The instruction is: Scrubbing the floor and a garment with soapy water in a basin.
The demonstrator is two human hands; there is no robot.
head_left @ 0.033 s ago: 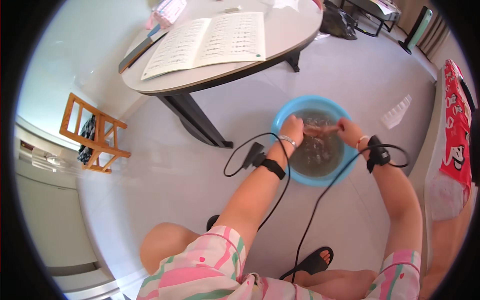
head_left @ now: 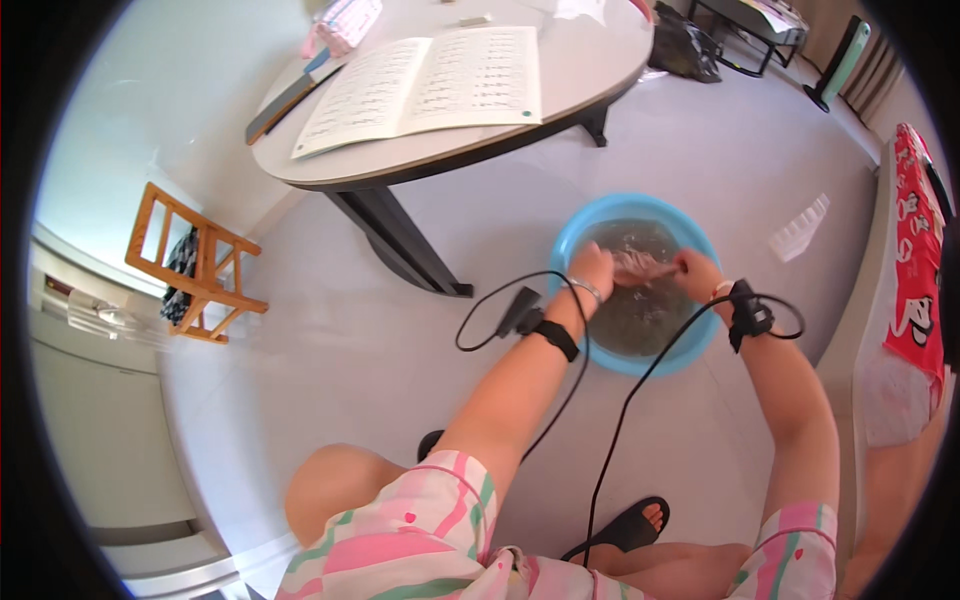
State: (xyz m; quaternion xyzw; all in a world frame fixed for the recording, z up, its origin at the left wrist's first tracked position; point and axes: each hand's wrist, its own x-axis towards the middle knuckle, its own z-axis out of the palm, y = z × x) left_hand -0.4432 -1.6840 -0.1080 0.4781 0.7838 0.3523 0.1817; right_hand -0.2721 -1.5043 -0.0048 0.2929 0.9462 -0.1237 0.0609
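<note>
A light blue round basin full of murky greyish water stands on the floor before me. Over the water, a small pinkish-brown wet cloth is stretched between my hands. My left hand, with a bracelet at the wrist, is closed on the cloth's left end at the basin's left side. At the right side, my right hand pinches the other end with its fingers together. What kind of cloth it is cannot be made out. Both wrists carry black strapped devices with cables.
Black cables loop from my wrists past the basin. Beyond stands a round table with an open booklet. A wooden stool is on the left; a sofa-like seat with red fabric is on the right. A white ridged tray lies nearby.
The cloth between my hands looks more bunched and lighter, and its shape has shifted. Both hands keep their hold. The whole view has shifted slightly.
</note>
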